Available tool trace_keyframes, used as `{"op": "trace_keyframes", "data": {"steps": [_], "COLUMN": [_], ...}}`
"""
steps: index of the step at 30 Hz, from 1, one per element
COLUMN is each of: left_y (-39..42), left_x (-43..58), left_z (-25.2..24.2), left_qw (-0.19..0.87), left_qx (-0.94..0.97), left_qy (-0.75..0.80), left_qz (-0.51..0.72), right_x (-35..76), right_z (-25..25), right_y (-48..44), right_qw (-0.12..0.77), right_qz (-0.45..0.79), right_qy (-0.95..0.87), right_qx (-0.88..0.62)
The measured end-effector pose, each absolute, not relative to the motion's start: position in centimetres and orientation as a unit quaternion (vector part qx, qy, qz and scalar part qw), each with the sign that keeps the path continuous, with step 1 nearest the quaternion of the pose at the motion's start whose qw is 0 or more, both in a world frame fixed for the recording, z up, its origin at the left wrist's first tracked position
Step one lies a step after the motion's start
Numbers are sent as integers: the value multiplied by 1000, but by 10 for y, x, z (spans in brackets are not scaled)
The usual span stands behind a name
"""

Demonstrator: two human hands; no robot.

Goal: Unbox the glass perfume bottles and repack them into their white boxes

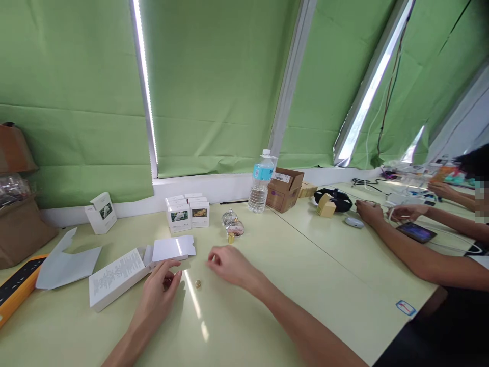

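My left hand point(162, 285) hangs over the table beside the open end of a long white printed box point(116, 278). Its fingers are loosely bent, the thumb stands apart, and nothing shows between them. To its right, my right hand point(231, 265) has its fingers curled in towards the thumb; whatever they may hold is hidden. A small round gold piece point(197, 284) lies on the table between both hands. Just beyond my right hand stand a small gold cylinder point(231, 238) and two shiny, clear-and-silver ornaments point(236, 227). A flat white box point(173, 248) lies past my left fingertips.
Small white picture boxes point(179, 218) stand near the wall, with another one point(102, 213) farther left. A water bottle point(257, 188) stands beside a brown carton point(284, 191). An orange power strip point(19, 285) lies at left. At right, a co-worker's arms point(412, 250) reach over the table.
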State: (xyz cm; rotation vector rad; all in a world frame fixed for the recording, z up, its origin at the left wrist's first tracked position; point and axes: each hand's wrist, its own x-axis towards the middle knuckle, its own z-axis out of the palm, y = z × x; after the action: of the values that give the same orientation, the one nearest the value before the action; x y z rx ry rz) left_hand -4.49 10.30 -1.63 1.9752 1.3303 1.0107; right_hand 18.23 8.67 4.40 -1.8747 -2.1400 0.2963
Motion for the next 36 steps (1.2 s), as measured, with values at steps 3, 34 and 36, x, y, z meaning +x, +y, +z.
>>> {"op": "trace_keyframes", "data": {"steps": [3, 34, 36], "left_y": [105, 97, 97], "left_x": [-44, -41, -41], "left_z": [-17, -9, -8], "left_qw": [277, 263, 246], "left_qx": [734, 737, 742], "left_qy": [491, 481, 482], "left_qz": [380, 395, 396], "right_x": [154, 248, 235], "right_z": [35, 28, 29], "right_y": [66, 124, 122], "right_qw": [157, 241, 261], "right_qz": [124, 38, 71], "right_qy": [-813, -660, -673], "right_qx": [-547, -710, -689]}}
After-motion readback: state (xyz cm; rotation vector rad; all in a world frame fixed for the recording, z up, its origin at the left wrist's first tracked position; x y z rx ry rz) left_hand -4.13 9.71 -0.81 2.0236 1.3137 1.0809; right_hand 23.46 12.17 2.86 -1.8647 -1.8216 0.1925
